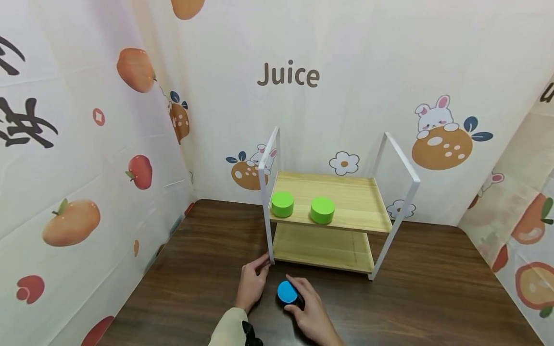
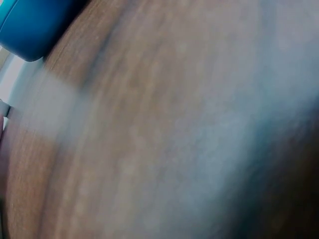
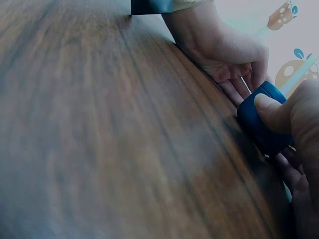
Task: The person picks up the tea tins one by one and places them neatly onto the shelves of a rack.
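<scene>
In the head view, my right hand [image 1: 309, 310] grips a blue round block [image 1: 287, 292] low over the brown table, in front of the rack. The thumb lies on the near side of the block [image 3: 261, 122] in the right wrist view, with fingers on its far side. My left hand [image 1: 252, 284] is at the front left foot of a two-tier rack [image 1: 324, 247] with wooden boards and white side frames, its fingertips right at the foot. Two green round blocks, one at the left end [image 1: 282, 204] and one nearer the middle [image 1: 322, 210], stand on the upper board's front edge.
White side frames [image 1: 402, 211] rise above the upper board at both ends. The dark wooden table [image 1: 195, 288] reaches back to a printed curtain [image 1: 346, 96], which also hangs along the left and right sides.
</scene>
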`<state>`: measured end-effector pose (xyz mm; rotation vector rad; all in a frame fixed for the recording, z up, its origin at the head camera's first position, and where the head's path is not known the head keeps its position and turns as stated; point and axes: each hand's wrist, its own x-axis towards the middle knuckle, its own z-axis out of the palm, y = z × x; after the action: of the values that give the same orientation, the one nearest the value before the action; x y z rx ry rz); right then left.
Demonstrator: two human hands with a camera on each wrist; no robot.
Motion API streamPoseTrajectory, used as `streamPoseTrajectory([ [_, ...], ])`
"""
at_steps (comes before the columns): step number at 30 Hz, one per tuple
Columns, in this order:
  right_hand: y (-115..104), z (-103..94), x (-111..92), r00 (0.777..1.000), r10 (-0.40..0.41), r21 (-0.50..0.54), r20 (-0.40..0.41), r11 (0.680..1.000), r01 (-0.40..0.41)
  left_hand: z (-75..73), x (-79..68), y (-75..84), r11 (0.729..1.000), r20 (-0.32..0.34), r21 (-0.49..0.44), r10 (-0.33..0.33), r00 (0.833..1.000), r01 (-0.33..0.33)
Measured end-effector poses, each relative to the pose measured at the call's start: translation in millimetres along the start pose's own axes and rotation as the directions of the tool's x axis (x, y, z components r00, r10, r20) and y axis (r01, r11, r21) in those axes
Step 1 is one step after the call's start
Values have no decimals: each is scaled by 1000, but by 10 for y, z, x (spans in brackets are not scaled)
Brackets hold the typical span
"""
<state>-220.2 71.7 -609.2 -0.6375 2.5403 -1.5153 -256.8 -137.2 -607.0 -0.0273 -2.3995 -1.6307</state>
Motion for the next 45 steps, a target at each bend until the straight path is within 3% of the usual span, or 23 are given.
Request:
streamPoseTrajectory([
  [8, 0, -65, -41, 999, 19, -42, -30, 999, -21, 80, 13, 1, 1000, 32, -31, 0, 999, 1],
  [19, -21, 23, 5, 999, 37, -27, -16, 999, -38, -23, 27, -14, 1000, 23, -15, -20, 1000, 20],
  [45, 15, 7, -15, 1000, 5, -34, -14, 999, -5, -9, 16, 2, 1000, 9, -4, -9, 1000, 9],
])
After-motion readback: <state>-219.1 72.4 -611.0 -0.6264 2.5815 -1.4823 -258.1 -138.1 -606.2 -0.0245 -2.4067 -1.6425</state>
